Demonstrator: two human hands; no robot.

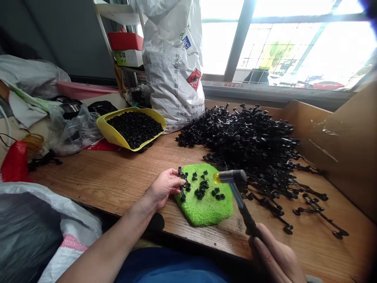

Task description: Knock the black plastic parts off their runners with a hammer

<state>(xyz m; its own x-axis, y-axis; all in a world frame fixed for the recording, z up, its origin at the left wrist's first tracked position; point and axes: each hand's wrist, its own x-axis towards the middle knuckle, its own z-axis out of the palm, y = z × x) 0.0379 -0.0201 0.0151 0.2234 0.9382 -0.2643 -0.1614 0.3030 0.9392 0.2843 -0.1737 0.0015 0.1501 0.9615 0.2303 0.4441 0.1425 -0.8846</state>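
Note:
My left hand [165,186] pinches a black molded plastic piece [183,195] with several round ends, at the left edge of a green fluffy cloth [200,214]. Small black parts [202,186] lie scattered over the cloth. In my right hand [272,251] is a hammer [240,196], its dark grip wrapped by my fingers. The hammer head has a yellow tip on one side and a black one on the other, and it hangs above the cloth's right side. Whether it touches anything is not visible.
A large heap of black branched pieces [250,137] covers the table's [141,177] right back. Yellow scoop [118,135] full of small black parts stands at left. Behind it rises a white sack [175,70]. A cardboard wall [341,145] borders the right; an open bag [73,220] sits front left.

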